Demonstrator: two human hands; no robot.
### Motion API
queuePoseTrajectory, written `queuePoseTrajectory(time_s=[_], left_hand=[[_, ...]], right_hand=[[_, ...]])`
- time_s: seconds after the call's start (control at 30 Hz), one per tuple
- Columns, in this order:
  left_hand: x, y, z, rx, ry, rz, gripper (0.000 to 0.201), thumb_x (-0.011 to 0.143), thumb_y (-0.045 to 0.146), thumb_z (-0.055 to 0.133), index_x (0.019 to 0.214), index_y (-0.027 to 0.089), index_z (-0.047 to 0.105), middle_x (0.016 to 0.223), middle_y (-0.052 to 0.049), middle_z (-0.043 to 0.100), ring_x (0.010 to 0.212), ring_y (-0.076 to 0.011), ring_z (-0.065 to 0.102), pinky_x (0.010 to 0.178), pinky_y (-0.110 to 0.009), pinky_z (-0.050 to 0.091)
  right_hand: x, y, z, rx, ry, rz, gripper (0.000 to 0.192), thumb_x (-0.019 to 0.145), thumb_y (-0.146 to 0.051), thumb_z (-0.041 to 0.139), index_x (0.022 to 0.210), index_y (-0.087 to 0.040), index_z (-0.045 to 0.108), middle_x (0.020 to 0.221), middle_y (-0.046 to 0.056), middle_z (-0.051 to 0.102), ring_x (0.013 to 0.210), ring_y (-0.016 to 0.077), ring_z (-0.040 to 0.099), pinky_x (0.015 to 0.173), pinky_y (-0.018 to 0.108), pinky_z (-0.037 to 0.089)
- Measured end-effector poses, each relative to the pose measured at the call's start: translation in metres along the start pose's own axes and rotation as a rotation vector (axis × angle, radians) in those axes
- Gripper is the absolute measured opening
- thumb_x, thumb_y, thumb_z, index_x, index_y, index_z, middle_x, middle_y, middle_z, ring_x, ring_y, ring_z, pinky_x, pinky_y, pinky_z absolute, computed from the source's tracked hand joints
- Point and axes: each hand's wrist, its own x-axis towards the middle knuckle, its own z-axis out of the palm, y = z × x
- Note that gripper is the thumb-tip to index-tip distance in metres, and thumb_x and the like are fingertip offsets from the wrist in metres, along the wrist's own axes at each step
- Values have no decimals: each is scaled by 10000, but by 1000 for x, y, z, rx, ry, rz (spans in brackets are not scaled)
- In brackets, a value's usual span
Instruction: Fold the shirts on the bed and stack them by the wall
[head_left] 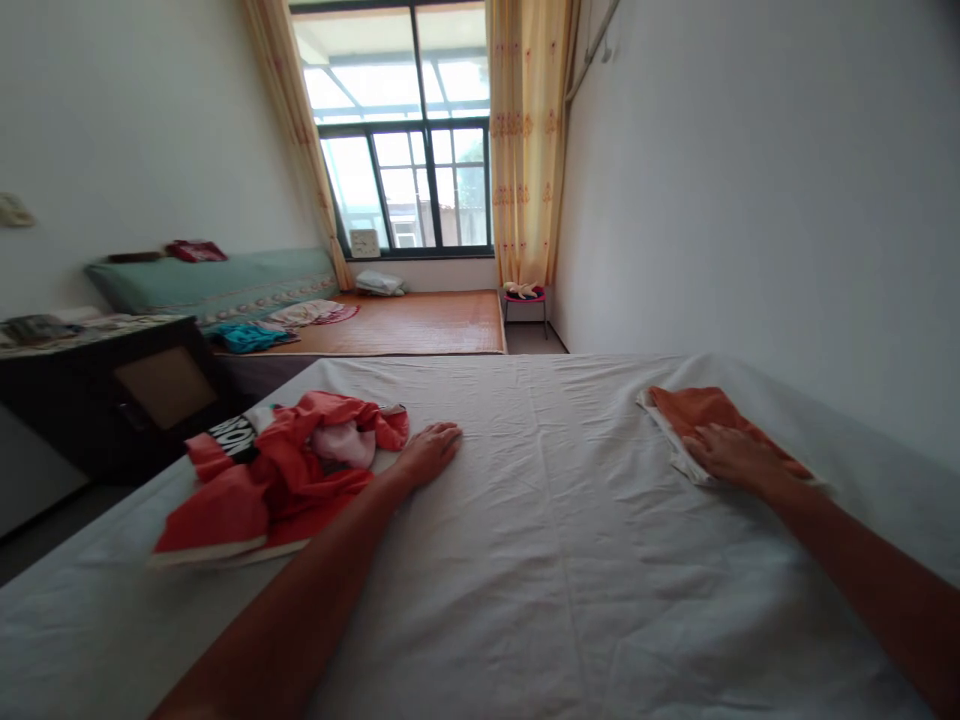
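My left hand (429, 450) lies flat on the white bed sheet (540, 540), fingers loosely together, right beside a crumpled heap of red and pink clothes (285, 475) on the bed's left side. My right hand (731, 452) presses palm down on a folded orange cloth (701, 412) that lies on the sheet near the right wall. Neither hand grips anything.
A dark cabinet (112, 400) stands left of the bed. Beyond it is a second bed with a bamboo mat (409, 322), a green bolster (217, 280) and loose clothes. A window (409, 140) with yellow curtains fills the far wall; a small pink stool (525, 296) sits below.
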Motion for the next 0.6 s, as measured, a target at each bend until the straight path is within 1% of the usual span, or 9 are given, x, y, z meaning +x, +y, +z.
queuePoseTrajectory(time_s=[0.03, 0.1, 0.17, 0.23, 0.33, 0.43, 0.5, 0.53, 0.6], left_hand=[[-2, 2, -4, 15, -35, 18, 388, 906, 312, 408, 1228, 190, 585, 1288, -87, 577, 1196, -210, 512, 1032, -347, 394], [-9, 4, -18, 43, -88, 51, 347, 892, 293, 431, 1173, 224, 622, 1235, -63, 613, 1149, -205, 544, 1000, -334, 412], [-20, 0, -40, 101, -59, 27, 303, 879, 286, 450, 1092, 255, 664, 1215, -40, 625, 1142, -212, 542, 1008, -350, 396], [-37, -11, -67, 212, 54, -78, 289, 858, 257, 470, 1060, 256, 677, 1264, -46, 593, 1190, -234, 499, 1035, -381, 357], [-67, -38, -112, 448, 191, -378, 332, 821, 254, 515, 1127, 223, 639, 1330, -110, 527, 1223, -288, 454, 984, -423, 374], [-93, -67, -148, 558, 80, -650, 312, 792, 314, 543, 1066, 214, 651, 1171, -142, 609, 1064, -312, 556, 825, -399, 437], [-100, -80, -166, 495, 2, -702, 233, 797, 327, 514, 925, 217, 675, 1010, -110, 662, 929, -270, 610, 742, -326, 440], [-100, -84, -174, 433, 9, -700, 216, 799, 333, 501, 852, 215, 673, 933, -89, 675, 868, -244, 622, 701, -288, 432], [-93, -87, -189, 266, 136, -673, 212, 785, 343, 493, 753, 206, 651, 783, -50, 672, 749, -201, 613, 615, -239, 406]], right_hand=[[5, -12, 7, -27, -36, -51, 260, 751, -410, 544, 816, -184, 654, 954, 148, 689, 1008, 357, 610, 891, 559, 439], [12, -43, 18, -53, -69, -191, 294, 791, -388, 506, 929, -183, 665, 1093, 156, 668, 1118, 346, 561, 940, 540, 419], [11, -83, 26, -12, -63, -332, 338, 812, -359, 504, 1074, -195, 641, 1222, 133, 621, 1212, 313, 498, 993, 509, 394], [4, -125, 32, 32, -111, -456, 337, 842, -342, 486, 1121, -217, 628, 1242, 106, 616, 1197, 285, 512, 987, 490, 412], [-11, -176, 41, 100, -218, -587, 317, 860, -308, 478, 1128, -230, 628, 1272, 82, 600, 1176, 257, 533, 961, 448, 448], [-22, -206, 50, 161, -275, -679, 292, 853, -262, 495, 1107, -229, 638, 1287, 80, 591, 1176, 244, 538, 975, 430, 441], [-25, -217, 56, 204, -286, -702, 278, 848, -240, 503, 1088, -225, 645, 1278, 86, 597, 1170, 237, 547, 975, 420, 443], [-25, -221, 59, 229, -288, -708, 273, 846, -232, 507, 1079, -223, 648, 1269, 88, 602, 1164, 233, 555, 974, 412, 445], [-25, -225, 64, 284, -281, -716, 258, 845, -224, 509, 1057, -226, 655, 1250, 84, 615, 1151, 223, 569, 974, 398, 447]])
